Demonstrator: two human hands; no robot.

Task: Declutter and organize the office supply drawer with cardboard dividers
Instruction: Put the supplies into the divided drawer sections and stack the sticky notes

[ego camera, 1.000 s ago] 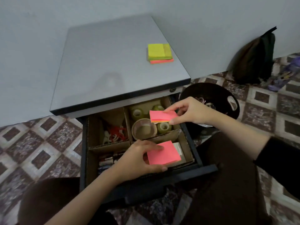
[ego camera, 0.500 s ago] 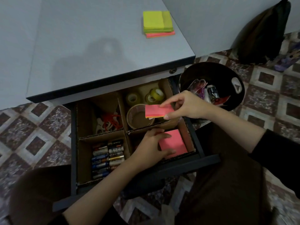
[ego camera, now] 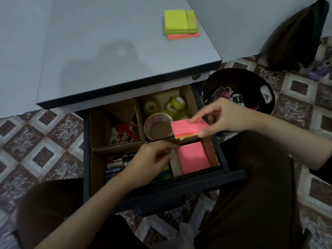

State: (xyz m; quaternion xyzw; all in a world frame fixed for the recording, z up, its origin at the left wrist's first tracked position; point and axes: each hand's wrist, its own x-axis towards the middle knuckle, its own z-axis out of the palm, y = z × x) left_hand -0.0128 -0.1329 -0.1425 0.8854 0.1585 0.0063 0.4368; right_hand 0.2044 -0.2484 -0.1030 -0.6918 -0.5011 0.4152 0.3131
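A right hand point(ego camera: 226, 117) pinches a pink sticky-note pad point(ego camera: 188, 129) at its right end, forefinger on the far edge and thumb on the near, just above the drawer's point(ego camera: 197, 182) cardboard cross divider point(ego camera: 116, 147); light and bendy, the pad probably handles best gripped by its edges.

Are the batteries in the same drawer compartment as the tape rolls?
No, the batteries lie in the front left compartment, while the tape rolls sit in the back right one.
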